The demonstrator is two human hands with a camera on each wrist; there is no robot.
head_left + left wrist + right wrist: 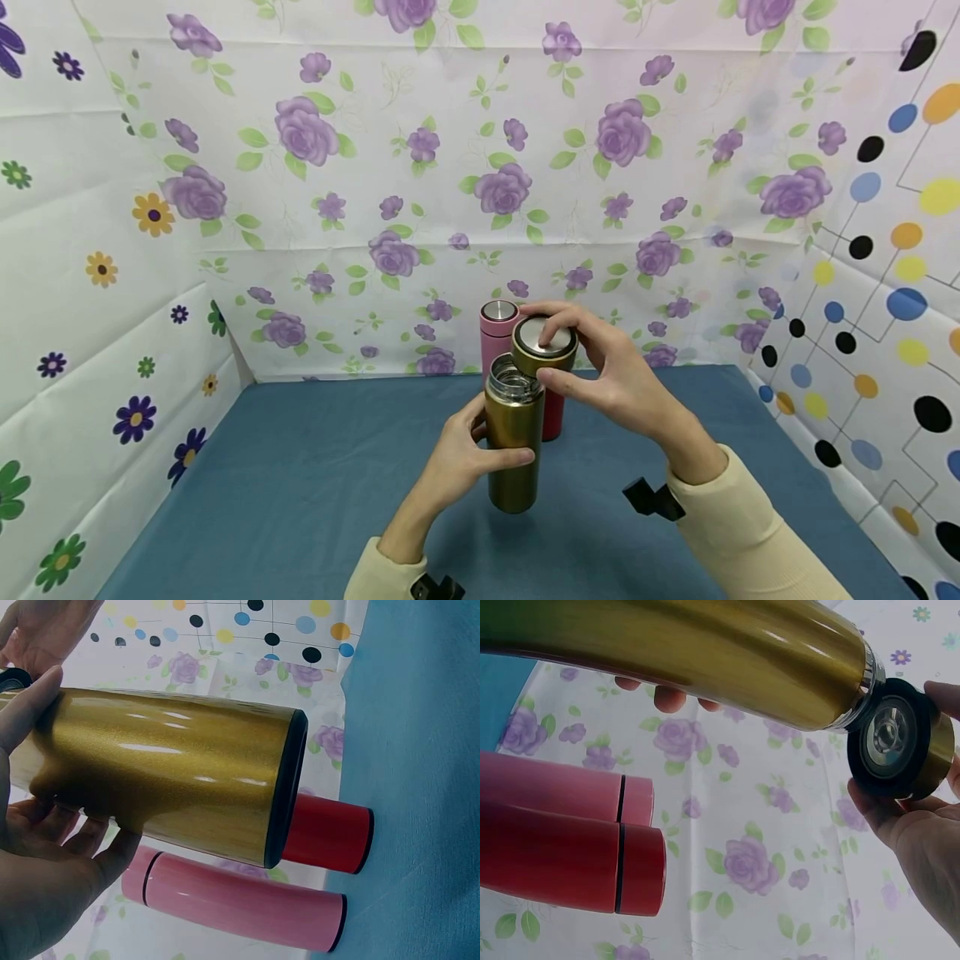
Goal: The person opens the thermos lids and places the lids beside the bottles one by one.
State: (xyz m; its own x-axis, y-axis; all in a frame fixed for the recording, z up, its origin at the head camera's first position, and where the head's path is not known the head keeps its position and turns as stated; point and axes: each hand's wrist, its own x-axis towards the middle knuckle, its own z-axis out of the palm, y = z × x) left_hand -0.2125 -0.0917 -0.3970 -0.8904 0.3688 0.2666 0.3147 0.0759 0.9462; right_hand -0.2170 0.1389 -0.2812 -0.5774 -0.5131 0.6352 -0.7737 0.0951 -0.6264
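My left hand (468, 454) grips a gold thermos flask (514, 450) around its body and holds it nearly upright above the table. The flask's steel mouth is uncovered. Between the fingers and thumb of my right hand (611, 375) is its gold lid (545, 346), off the mouth and tilted just to the upper right of it. In the right wrist view the lid's dark-ringed underside (889, 739) faces the flask, its edge right at the rim. Behind the gold flask stand a pink flask (240, 904) and a red flask (328, 834), both with lids on.
A blue cloth (330, 467) covers the table. Floral sheeting (450, 167) hangs at the back, with daisy-patterned sheeting (90, 333) at the left and dotted sheeting (885, 333) at the right. The pink and red flasks stand close together towards the table's back edge.
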